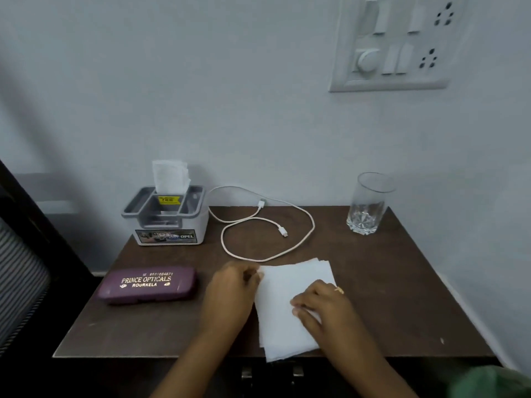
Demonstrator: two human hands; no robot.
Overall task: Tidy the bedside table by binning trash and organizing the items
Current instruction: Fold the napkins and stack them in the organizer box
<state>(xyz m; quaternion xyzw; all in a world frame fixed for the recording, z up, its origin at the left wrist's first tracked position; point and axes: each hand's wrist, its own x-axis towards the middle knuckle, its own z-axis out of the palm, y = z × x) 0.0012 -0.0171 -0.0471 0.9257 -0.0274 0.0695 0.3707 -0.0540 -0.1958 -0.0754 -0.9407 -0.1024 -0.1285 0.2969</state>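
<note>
A stack of white tissue sheets (287,285) lies on the brown bedside table (388,282), its near end hanging over the front edge. My left hand (230,291) pinches the stack's upper left edge. My right hand (321,303), with a ring on one finger, rests on the sheets and pinches them near the middle. A purple spectacle case (148,284) lies at the left. A white charging cable (267,225) is loosely looped behind the tissues. A grey tissue holder (168,219) with a tissue sticking up stands at the back left.
A drinking glass (366,203) stands at the back right corner. A switchboard (393,44) is on the wall above. A dark chair or bed frame (26,254) borders the table's left side. Drawer handles (273,372) show below the front edge.
</note>
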